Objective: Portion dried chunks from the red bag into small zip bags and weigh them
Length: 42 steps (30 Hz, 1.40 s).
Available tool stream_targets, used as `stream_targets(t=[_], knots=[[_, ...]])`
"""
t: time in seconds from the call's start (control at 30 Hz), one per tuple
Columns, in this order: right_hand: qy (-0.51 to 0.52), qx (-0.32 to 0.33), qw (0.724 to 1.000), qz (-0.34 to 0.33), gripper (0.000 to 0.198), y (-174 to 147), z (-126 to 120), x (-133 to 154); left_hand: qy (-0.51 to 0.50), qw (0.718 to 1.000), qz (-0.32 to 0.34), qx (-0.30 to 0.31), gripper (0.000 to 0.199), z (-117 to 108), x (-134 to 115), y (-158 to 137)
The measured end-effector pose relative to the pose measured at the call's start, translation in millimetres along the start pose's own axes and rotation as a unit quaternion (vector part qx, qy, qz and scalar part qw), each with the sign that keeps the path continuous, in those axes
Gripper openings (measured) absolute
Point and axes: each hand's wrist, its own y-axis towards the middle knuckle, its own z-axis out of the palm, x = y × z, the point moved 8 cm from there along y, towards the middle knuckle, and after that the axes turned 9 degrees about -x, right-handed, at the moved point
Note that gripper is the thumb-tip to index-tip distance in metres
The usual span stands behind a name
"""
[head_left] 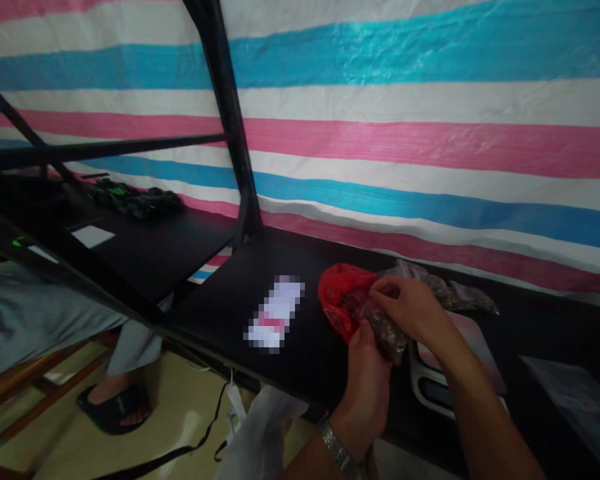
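Note:
My left hand (370,380), with a metal watch on its wrist, is closed around a clear plastic bag (389,337) partly filled with small brownish pieces. The fingertips of my right hand (410,303) are pinched together at the upper end of this bag; what lies between them is too small to make out. Just beyond both hands, a red plastic bag (337,297) lies open on the black tabletop (315,360), with dark bits inside. Under my right forearm sits a small digital scale (473,340) with a pale pinkish top, partly hidden.
Filled clear bags (467,297) lie behind the scale, and flat clear bags (570,383) at the right. A blurred-out paper (276,313) is on the left. A black metal frame post (233,127) rises before a striped tarp (405,150). Another person's leg (55,313) shows at left.

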Motion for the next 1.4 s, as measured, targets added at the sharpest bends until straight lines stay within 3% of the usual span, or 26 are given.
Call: stream_targets(t=[0.23,0.33,0.4,0.5,0.6,0.7,0.8,0.97,1.17,1.3,1.4], knots=[[0.061,0.022,0.998,-0.005,0.011,1,0,-5,0.035,0.999,-0.001,-0.005,0.036,-4,5,6],[0.128,0.032,0.991,0.015,0.015,-4,-10,-17,0.12,0.991,0.064,0.001,0.036,-7,-4,8],[0.177,0.033,0.983,0.039,0.028,-11,-20,-27,0.217,0.967,0.133,0.01,0.036,-6,-15,5],[0.223,0.04,0.972,0.068,0.048,-25,-37,-43,0.365,0.888,0.266,0.081,0.039,7,-34,-9],[0.229,0.056,0.968,0.08,0.053,-39,-49,-53,0.472,0.766,0.411,0.149,0.038,24,-45,-27],[0.222,0.044,0.971,0.072,0.054,-46,-63,-55,0.533,0.646,0.519,0.172,0.038,36,-43,-40],[0.227,-0.008,0.971,0.07,0.054,-50,-86,-61,0.54,0.585,0.581,0.171,0.039,43,-36,-50],[0.189,-0.103,0.971,0.108,0.052,-57,-121,-105,0.509,0.566,0.636,0.129,0.036,42,-29,-58],[0.106,-0.133,0.98,0.106,0.036,-54,-120,-154,0.506,0.526,0.672,0.128,0.028,43,-18,-60],[0.066,-0.219,0.967,0.112,0.038,-54,-137,-173,0.479,0.503,0.7,0.166,0.029,43,-7,-81],[0.048,-0.264,0.954,0.132,0.04,-58,-150,-186,0.471,0.486,0.705,0.214,0.034,26,14,-100]])
